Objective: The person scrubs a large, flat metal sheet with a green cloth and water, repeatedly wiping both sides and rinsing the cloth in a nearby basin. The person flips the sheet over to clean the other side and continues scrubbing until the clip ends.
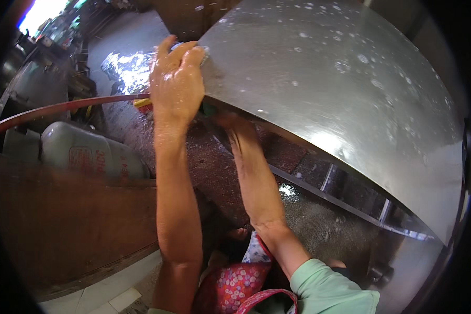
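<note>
Head view shows the left hand (177,78) pressing a sponge (204,52), fingers curled on it, against the wet steel sheet (340,89) at upper centre. The right hand (230,123) reaches under the sheet's edge, probably to steady it; its fingers are hidden.

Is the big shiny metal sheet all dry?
No, the big metal sheet is dotted with water drops and soap suds, and the left hand pressed on its edge looks wet too.

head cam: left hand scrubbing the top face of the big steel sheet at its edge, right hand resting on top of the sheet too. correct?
Not quite. In the head view the left hand is on the soapy top face of the steel sheet at its edge, but the right hand reaches under the sheet's edge, not on top.
</note>
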A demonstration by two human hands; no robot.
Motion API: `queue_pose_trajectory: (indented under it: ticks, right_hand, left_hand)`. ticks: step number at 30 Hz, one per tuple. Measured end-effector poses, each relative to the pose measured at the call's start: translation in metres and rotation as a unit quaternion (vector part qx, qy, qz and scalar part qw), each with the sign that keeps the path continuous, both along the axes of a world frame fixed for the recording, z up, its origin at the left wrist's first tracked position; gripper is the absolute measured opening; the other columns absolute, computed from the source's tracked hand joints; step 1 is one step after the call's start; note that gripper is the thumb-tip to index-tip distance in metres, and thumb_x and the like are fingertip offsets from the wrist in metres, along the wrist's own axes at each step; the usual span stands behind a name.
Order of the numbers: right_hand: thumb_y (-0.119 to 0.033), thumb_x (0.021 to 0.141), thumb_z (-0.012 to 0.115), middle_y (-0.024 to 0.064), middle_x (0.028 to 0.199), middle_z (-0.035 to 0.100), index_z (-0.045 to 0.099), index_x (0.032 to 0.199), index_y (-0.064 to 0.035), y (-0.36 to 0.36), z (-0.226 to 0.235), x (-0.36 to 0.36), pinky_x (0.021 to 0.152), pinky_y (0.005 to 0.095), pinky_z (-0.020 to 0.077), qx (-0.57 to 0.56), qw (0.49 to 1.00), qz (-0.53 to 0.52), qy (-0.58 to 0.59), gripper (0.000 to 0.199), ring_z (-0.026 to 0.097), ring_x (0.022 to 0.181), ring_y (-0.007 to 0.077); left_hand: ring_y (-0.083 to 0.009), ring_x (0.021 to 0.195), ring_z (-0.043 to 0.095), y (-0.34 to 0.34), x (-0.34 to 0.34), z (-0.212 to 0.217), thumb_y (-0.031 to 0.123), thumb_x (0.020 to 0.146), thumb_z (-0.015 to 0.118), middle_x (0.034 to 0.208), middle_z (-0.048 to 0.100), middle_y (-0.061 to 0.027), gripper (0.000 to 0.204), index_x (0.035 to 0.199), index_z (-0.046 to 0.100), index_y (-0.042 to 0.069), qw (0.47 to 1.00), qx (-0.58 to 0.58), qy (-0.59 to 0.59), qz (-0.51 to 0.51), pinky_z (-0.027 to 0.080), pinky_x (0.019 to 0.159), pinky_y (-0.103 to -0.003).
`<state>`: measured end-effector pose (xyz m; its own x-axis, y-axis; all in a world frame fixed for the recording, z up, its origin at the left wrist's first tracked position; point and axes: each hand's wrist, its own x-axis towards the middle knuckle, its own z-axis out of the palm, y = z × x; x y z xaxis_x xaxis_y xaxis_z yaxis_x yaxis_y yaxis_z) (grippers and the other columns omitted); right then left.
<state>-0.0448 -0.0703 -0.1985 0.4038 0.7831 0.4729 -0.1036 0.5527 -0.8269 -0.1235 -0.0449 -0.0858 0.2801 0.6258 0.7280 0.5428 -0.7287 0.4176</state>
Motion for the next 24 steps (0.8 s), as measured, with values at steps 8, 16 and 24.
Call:
queue_pose_trajectory:
  ticks: [8, 16, 24]
  right_hand:
    - [-0.027, 0.093, 0.048, 0.0078, 0.089, 0.065, 0.061, 0.101, -0.0003, 0.008, -0.089, -0.030, 0.077, 0.0365, 0.0462, -0.117, 0.983, -0.070, -0.120, 0.031, 0.059, 0.082, 0.0255]
    - [-0.035, 0.094, 0.039, 0.0216, 0.068, 0.057, 0.056, 0.079, 0.0009, -0.016, -0.259, -0.034, 0.056, 0.0453, 0.0414, -0.223, 0.908, -0.306, -0.182, 0.043, 0.057, 0.061, 0.0351]
    - [-0.028, 0.094, 0.039, 0.0236, 0.077, 0.059, 0.056, 0.085, 0.0025, -0.045, -0.215, -0.024, 0.063, 0.0491, 0.0407, -0.285, 0.909, -0.256, -0.167, 0.037, 0.057, 0.071, 0.0391]
  left_hand:
    - [-0.0237, 0.062, 0.052, -0.018, -0.001, -0.003, 0.017, 0.082, 0.051, 0.068, 0.061, -0.0202, 0.026, 0.081, 0.062, -0.006, 0.977, -0.157, -0.139, -0.038, 0.043, 0.065, -0.035]
    - [-0.0083, 0.057, 0.049, -0.033, 0.006, -0.068, 0.028, 0.092, 0.058, 0.061, 0.051, -0.0005, 0.031, 0.076, 0.055, 0.001, 0.872, -0.073, -0.458, -0.159, 0.040, 0.050, -0.025]
    - [-0.0037, 0.048, 0.045, -0.042, -0.018, -0.167, 0.000, 0.080, 0.063, 0.051, 0.049, -0.0003, 0.020, 0.062, 0.055, 0.000, 0.931, -0.237, -0.267, -0.072, 0.034, 0.044, -0.026]
